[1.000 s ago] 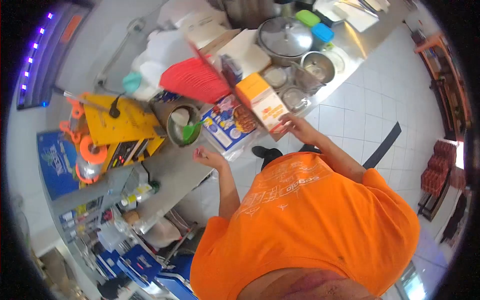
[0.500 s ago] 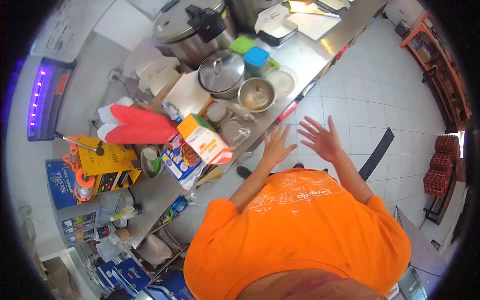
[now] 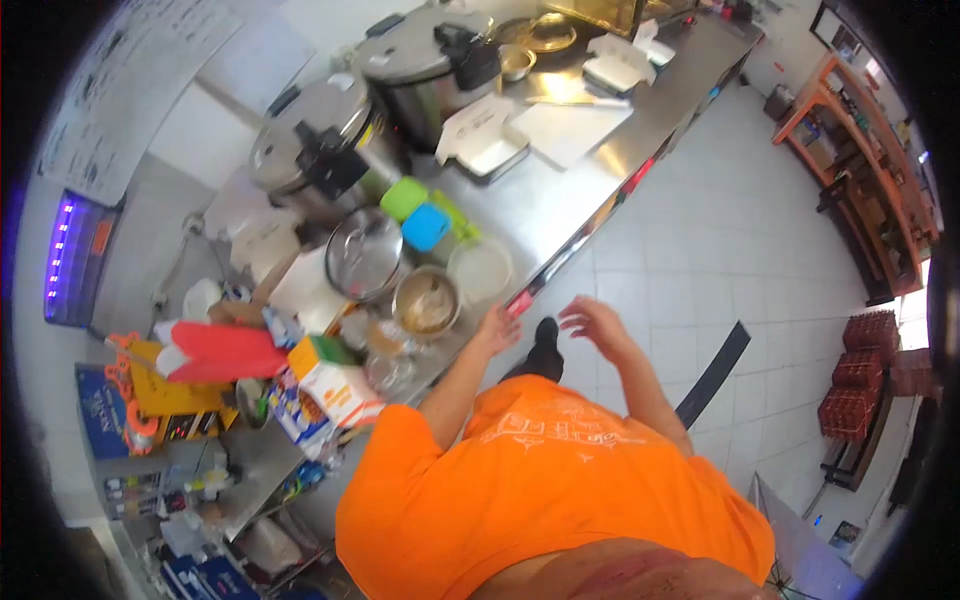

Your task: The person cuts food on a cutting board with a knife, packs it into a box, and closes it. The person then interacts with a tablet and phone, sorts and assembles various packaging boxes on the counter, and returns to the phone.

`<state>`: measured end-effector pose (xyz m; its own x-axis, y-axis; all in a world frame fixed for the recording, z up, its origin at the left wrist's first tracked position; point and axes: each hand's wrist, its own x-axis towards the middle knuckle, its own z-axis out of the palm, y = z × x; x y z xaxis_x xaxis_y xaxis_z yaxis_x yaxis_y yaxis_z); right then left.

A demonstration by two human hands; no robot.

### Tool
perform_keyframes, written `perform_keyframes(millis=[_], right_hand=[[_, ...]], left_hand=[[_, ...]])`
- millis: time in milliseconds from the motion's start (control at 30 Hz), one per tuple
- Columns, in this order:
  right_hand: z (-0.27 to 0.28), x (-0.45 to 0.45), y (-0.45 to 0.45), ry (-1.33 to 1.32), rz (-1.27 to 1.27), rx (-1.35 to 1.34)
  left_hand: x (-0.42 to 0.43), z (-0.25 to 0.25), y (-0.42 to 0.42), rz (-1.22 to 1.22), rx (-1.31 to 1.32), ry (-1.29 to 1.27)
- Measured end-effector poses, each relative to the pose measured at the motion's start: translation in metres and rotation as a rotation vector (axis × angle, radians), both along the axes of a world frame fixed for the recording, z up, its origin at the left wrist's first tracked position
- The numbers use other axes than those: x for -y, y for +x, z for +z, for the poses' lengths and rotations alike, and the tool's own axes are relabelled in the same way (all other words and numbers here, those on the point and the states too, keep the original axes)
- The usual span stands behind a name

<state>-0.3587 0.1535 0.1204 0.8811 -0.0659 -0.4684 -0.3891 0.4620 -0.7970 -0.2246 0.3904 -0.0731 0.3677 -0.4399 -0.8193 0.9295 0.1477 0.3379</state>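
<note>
My left hand (image 3: 497,330) hangs just off the edge of the steel counter (image 3: 560,210), near a red piece (image 3: 519,303) on that edge. Its fingers are loosely apart and blurred, and I see nothing in them. Over the floor to the right, my right hand (image 3: 594,326) is empty, fingers bent and apart. Closest on the counter are a steel bowl (image 3: 427,302) with something brownish inside, a clear round lid (image 3: 480,270) and a lidded steel pot (image 3: 364,253).
Two large pressure cookers (image 3: 310,150) (image 3: 425,60) stand along the wall. White takeaway boxes (image 3: 484,138), a blue-lidded container (image 3: 426,228) and a white-orange carton (image 3: 335,385) sit on the counter. A black strip (image 3: 714,373) lies on the tiled floor; egg trays (image 3: 860,350) are stacked right.
My view has shifted along the counter toward the pressure cookers. Both hands, spread wide before, are now lower and more relaxed, and a foot has stepped forward.
</note>
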Motion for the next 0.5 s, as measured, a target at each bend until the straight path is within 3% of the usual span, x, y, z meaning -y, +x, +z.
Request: perform_keyframes(millis=[133,200,300,367,433,500], right_hand=[[-0.011,0.083,0.049,-0.444,0.165,-0.020],[-0.010,0.132,0.051,-0.567,0.141,-0.107],[0.004,0.215,0.052,-0.729,-0.018,-0.178],[-0.003,0.267,0.046,-0.660,-0.281,-0.176],[-0.026,0.310,0.029,-0.606,-0.460,-0.203],[-0.054,0.347,0.016,-0.579,-0.568,-0.242]], left_hand=[[0.085,0.060,0.031,-0.155,0.083,-0.106],[0.120,0.055,0.073,0.020,0.077,-0.071],[0.169,0.011,0.164,0.255,0.094,-0.067],[0.210,0.030,0.221,0.377,0.267,0.219],[0.239,0.016,0.283,0.356,0.222,0.344],[0.288,0.049,0.313,0.335,0.355,0.308]])
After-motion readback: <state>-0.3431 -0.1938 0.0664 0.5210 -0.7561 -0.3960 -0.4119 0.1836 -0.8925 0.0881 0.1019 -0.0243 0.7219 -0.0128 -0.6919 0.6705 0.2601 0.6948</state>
